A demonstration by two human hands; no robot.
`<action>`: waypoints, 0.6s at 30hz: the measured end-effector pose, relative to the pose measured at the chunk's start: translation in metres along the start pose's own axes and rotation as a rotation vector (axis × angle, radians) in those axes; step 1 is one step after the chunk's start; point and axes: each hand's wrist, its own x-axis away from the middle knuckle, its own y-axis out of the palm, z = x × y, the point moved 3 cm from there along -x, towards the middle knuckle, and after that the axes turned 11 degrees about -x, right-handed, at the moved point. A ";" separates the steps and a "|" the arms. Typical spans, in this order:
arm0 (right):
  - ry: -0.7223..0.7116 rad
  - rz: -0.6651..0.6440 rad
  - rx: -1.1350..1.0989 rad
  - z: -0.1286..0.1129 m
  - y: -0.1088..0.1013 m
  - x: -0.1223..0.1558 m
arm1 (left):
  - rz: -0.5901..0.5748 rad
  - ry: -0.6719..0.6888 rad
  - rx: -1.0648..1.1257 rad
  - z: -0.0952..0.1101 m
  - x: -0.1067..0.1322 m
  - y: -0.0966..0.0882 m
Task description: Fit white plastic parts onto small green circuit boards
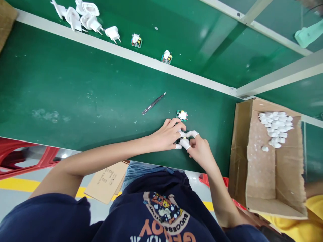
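Both my hands meet over the green table top [75, 90] near its front edge. My left hand [168, 134] and my right hand [199, 148] wear white finger cots and pinch a small dark circuit board [183, 138] between their fingertips; most of it is hidden by the fingers. Just beyond the hands lies another small green circuit board with a white part on it [182, 115]. Black tweezers [153, 103] lie on the table a little to the left of that board.
An open cardboard box [262, 174] with several small white parts [276, 127] stands at the right. Past a grey rail [121, 50] lie several white plug housings [83, 15] and two more small boards [136, 40] [167, 57]. A person's yellow sleeve [310, 215] shows at bottom right.
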 end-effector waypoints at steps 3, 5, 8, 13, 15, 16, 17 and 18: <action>-0.003 -0.144 -0.203 -0.001 0.001 0.000 | -0.003 -0.003 0.005 0.000 0.000 0.000; -0.007 -0.178 -0.260 -0.001 0.000 0.000 | -0.002 0.000 0.003 0.000 -0.001 0.000; -0.007 -0.172 -0.289 0.005 -0.004 -0.003 | -0.005 0.002 -0.004 0.000 -0.001 0.000; -0.014 -0.328 -0.552 0.015 -0.009 0.000 | -0.016 -0.004 -0.011 -0.001 -0.001 -0.001; -0.082 -0.284 -0.435 0.016 -0.011 0.005 | -0.013 0.001 -0.021 -0.002 -0.001 0.000; -0.126 -0.238 -0.328 0.016 -0.010 0.008 | -0.010 0.002 -0.027 -0.002 -0.001 0.000; -0.170 -0.183 -0.208 0.016 -0.009 0.011 | -0.007 0.004 -0.029 -0.002 -0.001 0.000; -0.212 -0.126 -0.093 0.016 -0.007 0.014 | -0.003 0.004 -0.028 -0.002 -0.001 0.001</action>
